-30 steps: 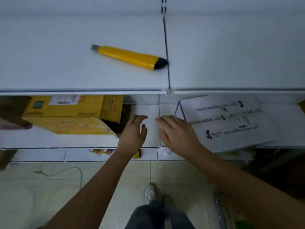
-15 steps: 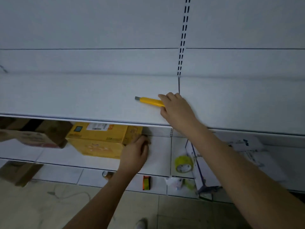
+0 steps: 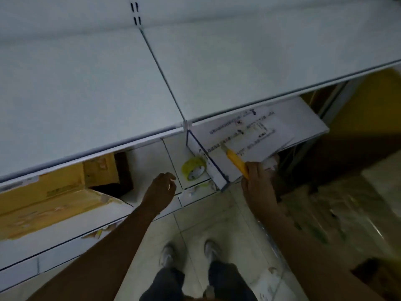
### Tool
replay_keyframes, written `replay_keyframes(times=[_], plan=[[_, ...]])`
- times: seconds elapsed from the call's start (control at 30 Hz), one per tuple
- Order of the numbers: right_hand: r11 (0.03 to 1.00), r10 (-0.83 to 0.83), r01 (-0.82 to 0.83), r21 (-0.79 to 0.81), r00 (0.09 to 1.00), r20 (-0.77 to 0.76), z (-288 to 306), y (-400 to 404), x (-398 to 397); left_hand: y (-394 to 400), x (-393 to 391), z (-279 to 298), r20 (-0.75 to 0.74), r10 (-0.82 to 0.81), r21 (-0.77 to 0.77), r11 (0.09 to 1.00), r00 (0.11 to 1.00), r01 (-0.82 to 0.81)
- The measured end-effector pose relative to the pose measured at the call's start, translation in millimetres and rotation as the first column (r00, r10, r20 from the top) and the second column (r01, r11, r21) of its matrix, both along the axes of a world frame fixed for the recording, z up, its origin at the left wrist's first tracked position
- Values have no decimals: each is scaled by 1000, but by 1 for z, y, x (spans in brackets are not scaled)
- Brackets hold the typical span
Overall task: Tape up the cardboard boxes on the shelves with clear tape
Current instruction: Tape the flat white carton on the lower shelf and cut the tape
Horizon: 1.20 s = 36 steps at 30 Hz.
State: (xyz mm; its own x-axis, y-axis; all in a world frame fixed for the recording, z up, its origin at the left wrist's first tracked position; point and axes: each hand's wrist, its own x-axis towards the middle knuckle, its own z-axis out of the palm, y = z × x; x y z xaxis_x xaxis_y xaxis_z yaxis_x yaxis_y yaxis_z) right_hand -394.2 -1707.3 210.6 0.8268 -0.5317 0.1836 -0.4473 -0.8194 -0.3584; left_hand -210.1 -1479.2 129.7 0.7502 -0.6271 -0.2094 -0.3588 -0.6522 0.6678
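On the lower shelf [image 3: 149,161] a yellow box [image 3: 54,192] lies at my left with its end flap open; I cannot tell what is inside. A white box [image 3: 249,135] sits to the right, the tape roll [image 3: 193,168] just beside its left side. My right hand [image 3: 259,185] grips the yellow knife [image 3: 235,161], its tip over the white box's top. My left hand [image 3: 161,192] hovers with a loose, empty grip near the tape roll.

A white upper shelf [image 3: 108,88] spans the view, split by a thin seam; a slotted upright [image 3: 135,11] rises behind it; pale floor tiles [image 3: 195,227] lie below; two light shoes [image 3: 188,253] stand there; blurred, perhaps plastic-wrapped goods [image 3: 338,216] sit right.
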Motion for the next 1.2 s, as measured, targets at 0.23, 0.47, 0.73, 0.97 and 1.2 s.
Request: replay_keyframes(times=[0.23, 0.47, 0.73, 0.97, 1.2], plan=[[949, -225, 278, 149, 927, -299, -73, 5, 62, -86, 48, -42, -106, 47, 65, 997, 993, -40], [986, -169, 163, -45, 914, -369, -116, -38, 59, -151, 49, -66, -459, 22, -9, 1000, 888, -30], [989, -122, 77, -127, 909, -399, -126, -86, 39, -184, 44, -85, -650, -61, -15, 998, 758, 67], [976, -207, 216, -17, 909, -362, -87, -58, 55, -171, 49, -66, -846, -99, -150, 987, 524, -55], [994, -62, 99, 54, 879, -473, -78, -13, 112, -160, 49, -62, -800, -112, -126, 992, 589, 18]])
